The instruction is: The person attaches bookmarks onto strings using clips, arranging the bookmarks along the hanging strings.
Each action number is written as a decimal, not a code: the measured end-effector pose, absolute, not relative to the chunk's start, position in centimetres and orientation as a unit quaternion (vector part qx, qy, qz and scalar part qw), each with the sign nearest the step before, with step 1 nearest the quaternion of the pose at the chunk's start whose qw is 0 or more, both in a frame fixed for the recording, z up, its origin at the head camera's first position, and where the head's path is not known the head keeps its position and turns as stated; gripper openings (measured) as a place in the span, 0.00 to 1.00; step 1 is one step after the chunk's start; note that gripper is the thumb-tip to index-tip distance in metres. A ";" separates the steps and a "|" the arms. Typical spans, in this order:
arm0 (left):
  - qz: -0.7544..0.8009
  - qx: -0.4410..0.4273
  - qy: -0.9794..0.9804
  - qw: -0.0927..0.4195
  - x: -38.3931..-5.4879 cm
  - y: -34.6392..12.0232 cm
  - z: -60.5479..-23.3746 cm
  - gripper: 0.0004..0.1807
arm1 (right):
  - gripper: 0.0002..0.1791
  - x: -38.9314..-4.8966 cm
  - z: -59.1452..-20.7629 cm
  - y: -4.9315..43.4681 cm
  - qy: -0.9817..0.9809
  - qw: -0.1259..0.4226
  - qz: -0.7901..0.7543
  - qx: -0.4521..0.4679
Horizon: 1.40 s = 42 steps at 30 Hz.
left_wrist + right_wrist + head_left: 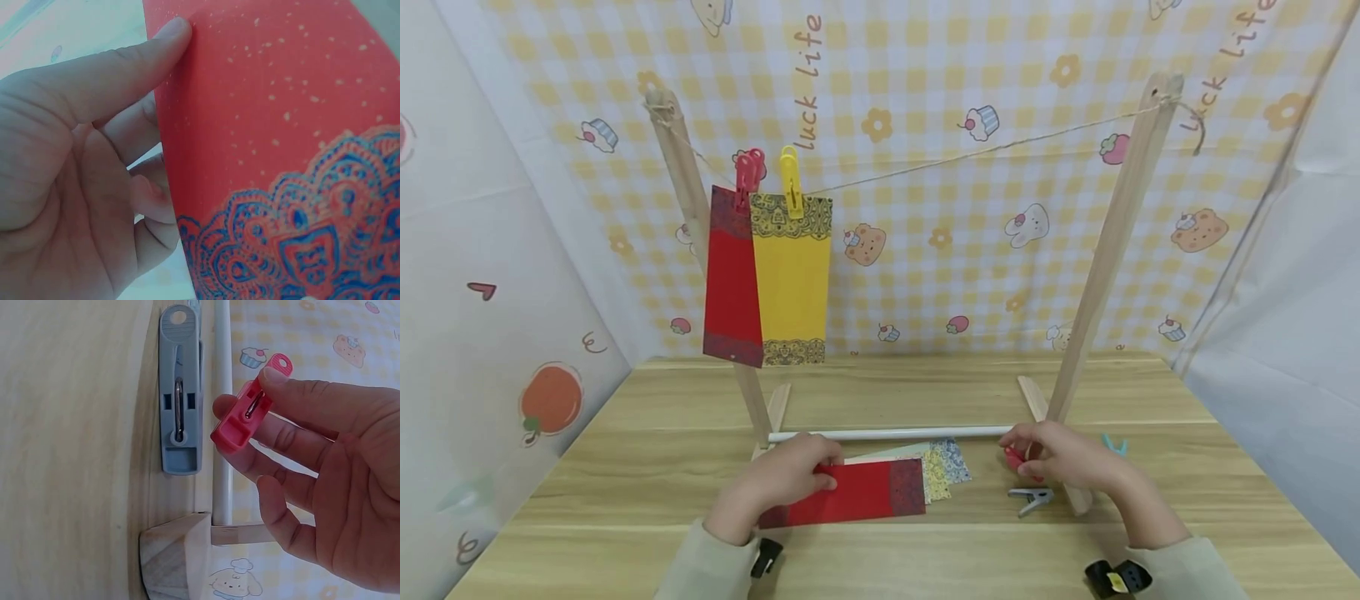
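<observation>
My left hand (786, 477) pinches the left part of a red paper card (867, 492) with dark patterned ends, low over the table. In the left wrist view, the thumb lies on the card's front and the fingers are behind it. A red clothespin (240, 419) is held between the thumb and fingers of my right hand (1067, 454), near the right post's foot. A grey clothespin (1032, 498) lies just below that hand. Beneath the red card, more patterned cards (955, 462) show yellow and blue ends, partly covered.
Two wooden posts (1108, 242) carry a twine line (985, 154). A red card (730, 292) and a yellow card (792, 287) hang at its left, under red (745, 179) and yellow clothespins (792, 183). A white rod (910, 434) joins the posts low down. A teal clothespin (1115, 446) lies right.
</observation>
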<state>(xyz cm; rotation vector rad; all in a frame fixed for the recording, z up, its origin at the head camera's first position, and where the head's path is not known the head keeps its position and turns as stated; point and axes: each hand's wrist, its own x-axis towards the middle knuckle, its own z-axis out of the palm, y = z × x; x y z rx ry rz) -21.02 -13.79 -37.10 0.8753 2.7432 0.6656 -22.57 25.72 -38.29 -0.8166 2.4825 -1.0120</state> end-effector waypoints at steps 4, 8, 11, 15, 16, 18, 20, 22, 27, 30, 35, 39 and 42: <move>0.238 0.312 0.915 0.089 -21.0 -14.0 -36.7 0.04 | 0.21 -22.5 -38.0 25.6 0.871 0.169 -0.360 -0.290; 0.256 0.322 0.906 0.093 -21.0 -14.1 -36.5 0.04 | 0.21 -22.3 -37.7 25.4 0.868 0.161 -0.361 -0.300; 0.264 0.326 0.903 0.095 -21.1 -14.1 -36.5 0.04 | 0.21 -22.1 -37.4 25.3 0.867 0.155 -0.362 -0.306; 0.266 0.332 0.901 0.081 -21.0 -14.1 -36.3 0.03 | 0.20 -21.6 -37.0 25.0 0.866 0.140 -0.359 -0.318; 0.267 0.333 0.901 0.079 -21.0 -14.2 -36.2 0.02 | 0.20 -21.5 -36.8 24.9 0.866 0.134 -0.357 -0.323; 0.270 0.334 0.900 0.072 -20.8 -14.3 -36.0 0.02 | 0.20 -21.2 -36.6 24.7 0.864 0.126 -0.356 -0.332; 0.275 0.335 0.899 0.067 -20.7 -14.3 -35.9 0.02 | 0.20 -21.0 -36.5 24.6 0.862 0.121 -0.357 -0.339; 0.285 0.330 0.898 0.066 -20.7 -14.4 -35.7 0.02 | 0.19 -20.8 -36.3 24.5 0.860 0.115 -0.358 -0.345; 0.307 0.319 0.895 0.047 -20.7 -14.5 -35.6 0.05 | 0.16 -20.4 -36.0 24.3 0.853 0.080 -0.357 -0.372; 0.315 0.323 0.892 0.025 -20.7 -14.6 -35.6 0.06 | 0.16 -20.2 -35.6 24.0 0.851 0.057 -0.353 -0.385; 0.320 0.318 0.893 -0.009 -20.5 -15.0 -35.3 0.07 | 0.19 -19.8 -34.9 23.4 0.857 0.035 -0.354 -0.374; 0.325 0.313 0.892 -0.038 -20.4 -15.2 -35.0 0.07 | 0.18 -19.6 -34.5 22.9 0.855 0.017 -0.372 -0.361; 0.329 0.319 0.886 -0.068 -20.4 -15.2 -34.6 0.07 | 0.18 -19.6 -34.3 22.7 0.848 -0.008 -0.387 -0.363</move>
